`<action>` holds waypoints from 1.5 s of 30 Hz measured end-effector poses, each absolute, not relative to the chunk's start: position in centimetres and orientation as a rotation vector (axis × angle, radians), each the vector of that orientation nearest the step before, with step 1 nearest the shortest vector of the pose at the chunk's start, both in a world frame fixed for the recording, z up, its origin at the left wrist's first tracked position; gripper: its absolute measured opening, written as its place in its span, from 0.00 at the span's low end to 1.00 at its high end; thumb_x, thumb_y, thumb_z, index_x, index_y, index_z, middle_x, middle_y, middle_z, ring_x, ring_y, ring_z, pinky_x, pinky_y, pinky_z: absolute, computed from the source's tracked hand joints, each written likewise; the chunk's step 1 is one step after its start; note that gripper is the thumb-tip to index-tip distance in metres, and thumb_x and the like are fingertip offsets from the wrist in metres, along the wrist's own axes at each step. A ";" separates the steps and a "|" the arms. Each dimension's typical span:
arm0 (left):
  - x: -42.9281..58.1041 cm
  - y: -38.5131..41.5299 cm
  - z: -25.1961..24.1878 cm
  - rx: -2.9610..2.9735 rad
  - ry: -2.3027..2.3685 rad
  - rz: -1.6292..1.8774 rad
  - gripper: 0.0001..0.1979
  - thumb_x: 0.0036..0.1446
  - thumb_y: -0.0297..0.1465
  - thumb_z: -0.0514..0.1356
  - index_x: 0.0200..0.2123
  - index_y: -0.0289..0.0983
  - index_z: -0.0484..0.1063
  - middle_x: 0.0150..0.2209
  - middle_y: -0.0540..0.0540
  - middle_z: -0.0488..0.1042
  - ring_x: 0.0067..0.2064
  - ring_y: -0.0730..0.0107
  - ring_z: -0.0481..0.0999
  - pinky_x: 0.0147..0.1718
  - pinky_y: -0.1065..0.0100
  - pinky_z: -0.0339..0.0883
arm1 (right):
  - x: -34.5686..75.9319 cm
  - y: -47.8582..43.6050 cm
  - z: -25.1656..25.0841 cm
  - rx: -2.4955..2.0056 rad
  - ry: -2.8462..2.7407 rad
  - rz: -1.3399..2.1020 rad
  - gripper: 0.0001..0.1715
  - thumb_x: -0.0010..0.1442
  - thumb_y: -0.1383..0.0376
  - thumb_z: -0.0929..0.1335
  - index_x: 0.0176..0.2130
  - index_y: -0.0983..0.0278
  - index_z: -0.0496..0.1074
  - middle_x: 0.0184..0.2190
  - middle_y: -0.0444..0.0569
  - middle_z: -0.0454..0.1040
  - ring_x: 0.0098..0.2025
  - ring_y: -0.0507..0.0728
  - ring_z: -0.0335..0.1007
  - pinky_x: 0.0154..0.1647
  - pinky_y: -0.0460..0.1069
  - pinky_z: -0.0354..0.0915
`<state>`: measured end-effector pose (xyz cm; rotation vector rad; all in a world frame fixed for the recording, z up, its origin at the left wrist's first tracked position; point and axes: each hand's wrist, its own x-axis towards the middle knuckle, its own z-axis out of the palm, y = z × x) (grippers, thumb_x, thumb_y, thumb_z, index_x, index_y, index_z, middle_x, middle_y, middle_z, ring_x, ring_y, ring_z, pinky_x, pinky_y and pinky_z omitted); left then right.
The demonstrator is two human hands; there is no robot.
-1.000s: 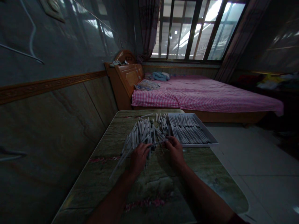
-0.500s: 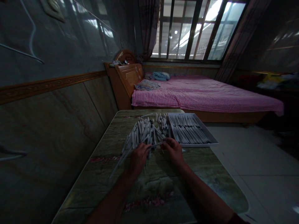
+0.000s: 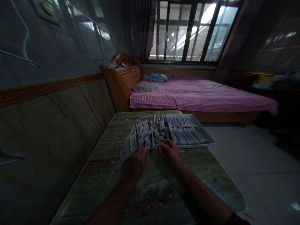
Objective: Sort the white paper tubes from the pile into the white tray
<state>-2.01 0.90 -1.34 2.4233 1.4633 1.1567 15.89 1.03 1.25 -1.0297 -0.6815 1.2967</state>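
My left hand (image 3: 138, 158) and my right hand (image 3: 171, 152) meet in front of a loose pile of pens (image 3: 139, 132), white slim barrels with some dark ends. Between them runs one thin pen (image 3: 154, 147), pinched at its left end by my left fingers and at its right end by my right fingers. Its exact make is too dark to read. Just beyond my right hand lies a shallow white box (image 3: 209, 144), with pens packed in two rows inside. A few longer thin sticks (image 3: 114, 170) stick out of the pile beside my left hand.
The pile and box rest on a wood-patterned table (image 3: 93, 193) with rounded corners. A wall (image 3: 77, 125) runs along the left. Behind the table stands a bed (image 3: 199, 97) with a pink checked sheet, below a window (image 3: 187, 31).
The whole view has shifted slightly, so the scene sits a little further left. Both hands still hold the pen between them, with only small finger movement.
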 end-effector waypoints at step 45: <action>-1.2 2.1 -2.9 1.468 1.332 1.484 0.15 0.58 0.38 0.56 0.46 0.38 0.69 0.42 0.41 0.80 0.46 0.61 0.79 0.47 0.59 0.71 | 37.3 10.3 4.4 -2.565 -1.364 0.162 0.18 0.58 0.64 0.64 0.40 0.68 0.81 0.42 0.66 0.79 0.46 0.66 0.76 0.39 0.50 0.64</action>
